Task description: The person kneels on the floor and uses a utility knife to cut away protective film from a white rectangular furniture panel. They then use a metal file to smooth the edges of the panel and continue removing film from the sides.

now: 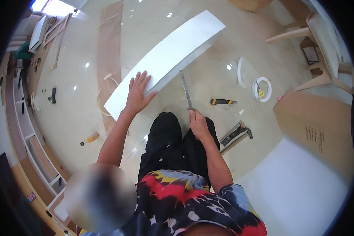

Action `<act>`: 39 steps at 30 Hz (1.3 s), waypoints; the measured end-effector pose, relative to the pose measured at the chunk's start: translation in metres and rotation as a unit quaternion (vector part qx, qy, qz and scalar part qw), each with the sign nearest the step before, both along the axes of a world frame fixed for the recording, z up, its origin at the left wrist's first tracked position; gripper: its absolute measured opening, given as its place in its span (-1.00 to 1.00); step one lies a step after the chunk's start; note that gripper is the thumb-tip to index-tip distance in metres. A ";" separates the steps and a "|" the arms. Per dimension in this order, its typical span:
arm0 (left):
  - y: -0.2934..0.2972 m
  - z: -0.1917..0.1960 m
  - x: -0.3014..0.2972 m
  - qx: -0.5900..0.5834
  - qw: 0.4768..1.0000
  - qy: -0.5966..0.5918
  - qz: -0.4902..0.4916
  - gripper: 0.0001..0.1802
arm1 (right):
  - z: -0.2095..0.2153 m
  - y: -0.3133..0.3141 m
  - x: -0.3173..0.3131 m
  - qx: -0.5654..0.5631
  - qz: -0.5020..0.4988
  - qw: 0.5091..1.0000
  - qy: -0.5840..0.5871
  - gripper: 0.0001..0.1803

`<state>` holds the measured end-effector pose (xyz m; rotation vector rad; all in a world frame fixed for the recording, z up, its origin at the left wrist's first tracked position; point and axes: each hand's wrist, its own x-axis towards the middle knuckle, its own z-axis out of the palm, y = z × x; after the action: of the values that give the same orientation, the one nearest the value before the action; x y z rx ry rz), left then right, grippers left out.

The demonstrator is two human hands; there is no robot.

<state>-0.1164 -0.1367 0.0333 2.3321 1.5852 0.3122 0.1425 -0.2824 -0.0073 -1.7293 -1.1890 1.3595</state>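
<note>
A long white box-shaped board (177, 51) lies slantwise on the floor in front of my knees. My left hand (138, 93) rests on the near-left part of its top, fingers spread, with the thumb over the edge. In my right hand (198, 124) is the lower end of a long, thin grey file (185, 88). The file's far tip points up at the board's near long side; whether the two touch I cannot tell. To the right of the file lies a black and orange utility knife (223, 102).
A hammer (249, 131) lies right of my knee. Beyond are a white edging roll (270, 89) with yellow scissors (260, 92), a cardboard box (318, 126) and a wooden chair (322, 51). A brown plank (108, 59) passes under the white board. Leftward are a black tool (52, 95) and cabinet frame (35, 145).
</note>
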 end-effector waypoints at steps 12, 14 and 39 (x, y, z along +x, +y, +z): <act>0.063 -0.018 0.032 0.025 0.953 0.010 0.301 -0.45 | -0.070 0.023 -0.030 0.103 0.117 0.940 -0.303 -0.73; 0.067 -0.013 0.035 0.020 0.955 0.014 0.297 -0.43 | -0.070 0.111 -0.017 0.089 0.051 0.943 -0.318 -0.67; 0.064 -0.008 0.031 0.004 0.960 0.000 0.280 -0.35 | -0.028 0.149 0.014 0.031 0.062 0.940 -0.334 -0.57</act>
<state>-0.0853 -0.0725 0.0248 1.8371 2.2244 0.4379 0.1561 -0.1334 -0.0351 -2.1793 -1.6978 0.7874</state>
